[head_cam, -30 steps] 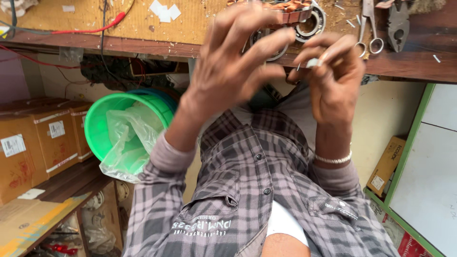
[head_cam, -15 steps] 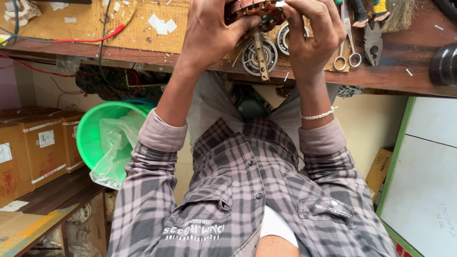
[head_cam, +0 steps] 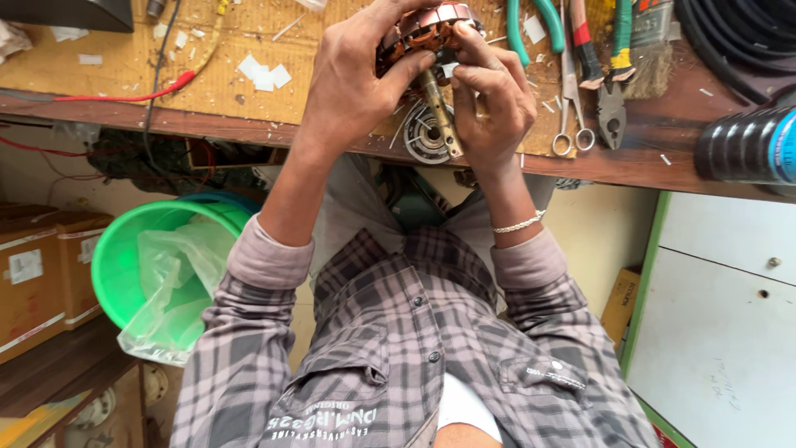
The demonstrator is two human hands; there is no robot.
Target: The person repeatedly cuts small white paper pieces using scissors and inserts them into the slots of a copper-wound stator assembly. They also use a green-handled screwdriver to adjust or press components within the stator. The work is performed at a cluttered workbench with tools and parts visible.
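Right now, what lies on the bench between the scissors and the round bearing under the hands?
In the head view, the right hand fills most of the stretch between the bearing and the scissors; beyond it shows only bench top with small scraps.

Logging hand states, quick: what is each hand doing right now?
Left hand: closed around the copper-wound motor armature.
Right hand: fingers pinched at the armature's shaft.

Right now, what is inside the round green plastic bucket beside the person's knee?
A crumpled clear plastic bag fills the round green plastic bucket and spills over its rim. The bag hides the bucket's bottom, and its own contents cannot be made out.
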